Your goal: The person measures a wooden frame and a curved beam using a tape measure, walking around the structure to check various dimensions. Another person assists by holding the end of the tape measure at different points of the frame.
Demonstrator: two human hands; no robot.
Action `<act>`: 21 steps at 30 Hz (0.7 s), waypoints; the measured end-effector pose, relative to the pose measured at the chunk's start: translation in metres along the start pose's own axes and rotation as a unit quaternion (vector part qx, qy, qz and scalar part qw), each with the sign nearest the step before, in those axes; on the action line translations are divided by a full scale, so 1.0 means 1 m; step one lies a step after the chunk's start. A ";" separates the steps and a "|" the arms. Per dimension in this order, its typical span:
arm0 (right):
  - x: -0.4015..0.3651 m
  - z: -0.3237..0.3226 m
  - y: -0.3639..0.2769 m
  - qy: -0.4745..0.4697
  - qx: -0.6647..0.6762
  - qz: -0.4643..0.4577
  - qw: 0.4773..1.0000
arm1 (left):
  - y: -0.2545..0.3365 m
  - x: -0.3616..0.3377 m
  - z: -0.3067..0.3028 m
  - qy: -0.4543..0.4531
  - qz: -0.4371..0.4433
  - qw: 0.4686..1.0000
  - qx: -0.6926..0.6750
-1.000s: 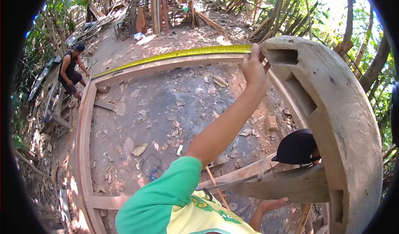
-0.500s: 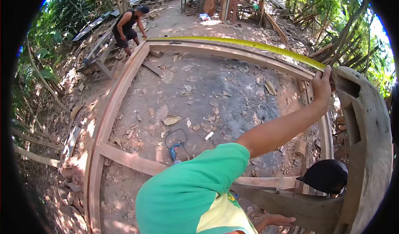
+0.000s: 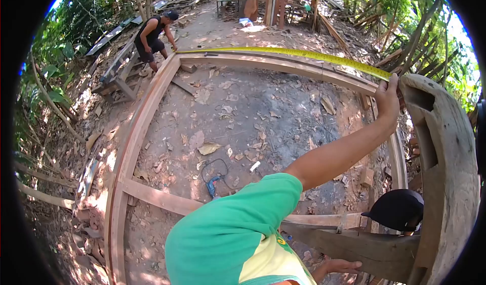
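Measuring along the far rail of a big wooden frame (image 3: pixel 147 112) laid flat on the dirt.

Upper right of the picture: left hand (image 3: pixel 389 98) closed around the near end of the yellow tape measure (image 3: pixel 283 53), pressed against the top of a weathered wooden post (image 3: pixel 450 148). From there, strung across the top of the picture toward the upper left corner of the frame, beside a bent-over person (image 3: pixel 153 34). Far end too small to make out.

Bottom right: right hand (image 3: pixel 338 266) curled under a grey beam (image 3: pixel 364 244), fingers wrapped on its lower edge, seemingly bracing the body.

To do this well, probably:
- Pull firmly enough to take out any sag over the middle of the span, without dragging the far end off its mark.
- Line the tape up with the edge of the rail rather than letting it cut across at an angle.
- Hold the thumb clear of the figures at the post.
- Read with the eye straight over the mark, not from the side.
- Lean on the beam for balance before craning over.
- Mind the black cap (image 3: pixel 397 210) just below the post.

Drill (image 3: pixel 211 183) and its cord on the ground at lower centre: well apart from the tape, no snag there.
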State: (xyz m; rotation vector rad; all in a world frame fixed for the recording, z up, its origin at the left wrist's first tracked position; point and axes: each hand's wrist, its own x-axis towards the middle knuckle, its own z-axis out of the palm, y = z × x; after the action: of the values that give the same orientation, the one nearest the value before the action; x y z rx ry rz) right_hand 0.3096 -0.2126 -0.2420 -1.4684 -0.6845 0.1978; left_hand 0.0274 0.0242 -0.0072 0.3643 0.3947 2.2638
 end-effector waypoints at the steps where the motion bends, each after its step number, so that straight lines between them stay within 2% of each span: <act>1: 0.009 -0.003 0.021 0.000 -0.002 -0.005 1.000 | -0.001 0.000 0.001 0.000 0.007 1.000 -0.001; 5: 0.021 -0.007 0.044 -0.021 0.030 -0.026 0.999 | -0.005 0.004 -0.001 0.004 0.018 1.000 0.000; 8: 0.006 -0.002 0.009 -0.043 0.048 -0.055 0.996 | -0.007 0.006 -0.001 0.006 0.025 1.000 0.006; 11: 0.010 -0.002 0.017 -0.042 0.062 -0.071 0.995 | -0.008 0.006 -0.002 0.009 0.032 0.999 0.018; 14: -0.002 0.001 -0.008 -0.047 0.041 -0.045 0.997 | -0.009 0.007 -0.003 0.001 0.032 0.999 0.019; 21: 0.006 0.000 0.011 -0.034 0.057 -0.072 0.995 | -0.008 0.007 -0.001 0.000 0.036 0.999 0.000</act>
State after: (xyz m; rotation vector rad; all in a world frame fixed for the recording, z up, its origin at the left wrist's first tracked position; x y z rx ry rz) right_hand 0.3176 -0.2078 -0.2503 -1.3023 -0.8181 0.1726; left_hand 0.0282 0.0348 -0.0104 0.3840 0.3878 2.3343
